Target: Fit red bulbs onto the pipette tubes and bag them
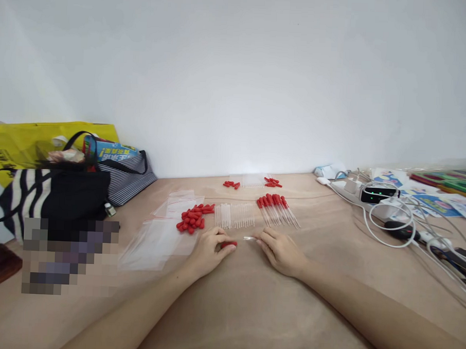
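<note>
My left hand (pixel 210 248) is closed on a red rubber dropper bulb (pixel 229 244), whose end points to the right. In my right hand (pixel 279 250), the fingers pinch a clear glass dropper tube (pixel 249 238) that points left at the bulb; the two are apart. Beyond my left hand lies a pile of red bulbs (pixel 192 218). A row of clear tubes (pixel 234 215) is laid out past the gap between my hands. Behind my right hand, several droppers with red bulbs on their tubes (pixel 278 210) lie side by side.
Clear plastic bags (pixel 148 245) lie left of the bulbs. Smaller groups of red bulbs (pixel 231 184) and tubes rest near the wall. Bags, one black with white stripes (pixel 73 198), stand at left. White cables (pixel 389 222), a power strip and printed cards (pixel 436 204) crowd the right.
</note>
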The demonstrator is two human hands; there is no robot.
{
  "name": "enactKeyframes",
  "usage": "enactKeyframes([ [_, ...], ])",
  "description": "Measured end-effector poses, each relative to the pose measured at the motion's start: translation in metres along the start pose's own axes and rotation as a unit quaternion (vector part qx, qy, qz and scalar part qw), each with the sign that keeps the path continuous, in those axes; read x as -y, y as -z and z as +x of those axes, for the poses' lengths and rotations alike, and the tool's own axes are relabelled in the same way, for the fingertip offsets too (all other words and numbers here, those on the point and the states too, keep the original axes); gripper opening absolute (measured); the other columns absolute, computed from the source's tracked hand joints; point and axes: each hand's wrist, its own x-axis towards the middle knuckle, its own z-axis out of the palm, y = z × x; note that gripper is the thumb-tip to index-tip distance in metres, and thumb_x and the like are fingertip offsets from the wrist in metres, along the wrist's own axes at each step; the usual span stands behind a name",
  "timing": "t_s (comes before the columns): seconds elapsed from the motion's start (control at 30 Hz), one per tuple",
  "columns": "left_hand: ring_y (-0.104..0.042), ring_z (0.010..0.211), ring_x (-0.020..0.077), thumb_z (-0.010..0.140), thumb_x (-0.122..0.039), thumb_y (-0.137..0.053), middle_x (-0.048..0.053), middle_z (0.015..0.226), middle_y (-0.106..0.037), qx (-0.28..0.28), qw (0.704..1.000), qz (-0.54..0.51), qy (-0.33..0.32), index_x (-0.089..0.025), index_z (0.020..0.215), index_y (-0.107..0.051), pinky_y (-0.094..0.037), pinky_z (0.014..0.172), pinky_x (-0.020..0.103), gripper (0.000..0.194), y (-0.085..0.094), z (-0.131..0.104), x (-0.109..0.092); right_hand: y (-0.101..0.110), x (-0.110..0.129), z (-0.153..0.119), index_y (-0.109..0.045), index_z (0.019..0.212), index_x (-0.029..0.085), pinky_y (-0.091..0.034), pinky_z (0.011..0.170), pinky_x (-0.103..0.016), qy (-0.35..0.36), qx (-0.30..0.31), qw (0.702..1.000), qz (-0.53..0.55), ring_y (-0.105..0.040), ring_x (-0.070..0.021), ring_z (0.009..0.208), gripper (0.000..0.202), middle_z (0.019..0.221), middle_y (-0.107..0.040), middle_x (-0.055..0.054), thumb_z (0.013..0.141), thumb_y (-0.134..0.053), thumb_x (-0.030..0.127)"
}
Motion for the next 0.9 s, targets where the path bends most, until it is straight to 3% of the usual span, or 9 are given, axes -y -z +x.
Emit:
enactKeyframes([
  [0.17, -0.054, 0.071, 0.0144, 0.080, -0.019, -0.048, 0.001, 0.077, -0.060, -0.010, 0.999, -0.035, -0.026, -0.017, 0.078, -0.060, -0.040, 0.065, 0.025, 0.013, -0.0039, 0.0021, 0.0016, -0.0039, -0.0009, 0.0003, -0.048, 0.105, 0.017, -0.043, 0.069, -0.028, 0.003, -0.016, 0.999, 0.034, -0.053, -0.0162, 0.080, 0.025, 0.088, -0.054, -0.008, 0.087, -0.031, 0.016],
  [0.53, -0.054, 0.066, 0.0133, 0.082, -0.021, -0.045, -0.001, 0.070, -0.057, -0.011, 0.995, -0.095, -0.009, -0.017, 0.080, -0.051, -0.040, 0.063, 0.024, 0.008, -0.0036, -0.0025, -0.0039, -0.0067, 0.0056, 0.0012, -0.051, 0.099, 0.016, -0.037, 0.066, -0.028, 0.031, -0.008, 0.999, 0.010, -0.051, -0.0163, 0.078, 0.023, 0.085, -0.056, -0.007, 0.087, -0.032, 0.018],
  [0.9, -0.051, 0.053, 0.0102, 0.081, -0.028, -0.046, -0.002, 0.061, -0.054, 0.032, 0.983, -0.177, 0.031, -0.015, 0.087, -0.060, -0.040, 0.052, 0.020, 0.020, -0.0075, 0.0002, -0.0011, -0.0094, 0.0039, 0.0013, -0.056, 0.103, 0.018, -0.024, 0.062, -0.027, 0.071, -0.059, 0.996, -0.018, -0.048, -0.0120, 0.063, 0.024, 0.070, -0.059, -0.003, 0.085, -0.039, 0.017],
])
